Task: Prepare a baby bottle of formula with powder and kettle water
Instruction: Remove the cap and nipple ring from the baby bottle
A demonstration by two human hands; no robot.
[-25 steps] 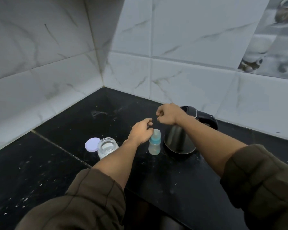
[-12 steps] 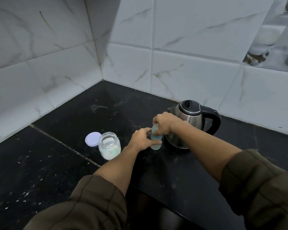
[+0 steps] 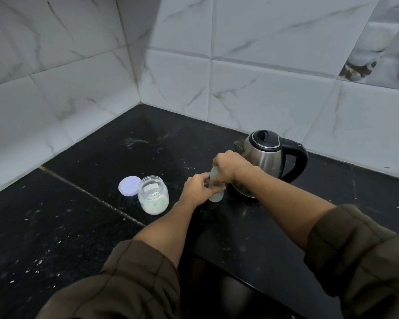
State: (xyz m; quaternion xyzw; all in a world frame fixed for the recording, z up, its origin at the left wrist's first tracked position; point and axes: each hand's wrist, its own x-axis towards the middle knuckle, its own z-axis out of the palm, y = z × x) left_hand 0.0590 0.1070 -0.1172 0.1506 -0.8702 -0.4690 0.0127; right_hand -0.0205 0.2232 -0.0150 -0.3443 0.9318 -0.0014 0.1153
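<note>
Because the powder must be reachable, the lavender lid (image 3: 129, 185) lies flat on the black counter (image 3: 67, 226) at the far left, just beside its open glass jar (image 3: 153, 195). The jar stands upright and holds a shallow layer of pale powder at the bottom.

Right of it, the left grip (image 3: 197, 188) curls round the lower body of the baby bottle (image 3: 216, 197), apparently to steady it. The bottle stands upright on the counter between jar and kettle, close against the kettle's base. Its translucent bottom looks pale, but I cannot tell what is inside. The right grip (image 3: 230, 168) closes over the bottle's top from above, probably to twist the cap, though which way is unclear.

Farthest right, the steel kettle (image 3: 264, 157) stands with its lid down, spout facing left and black handle turned right.
</note>
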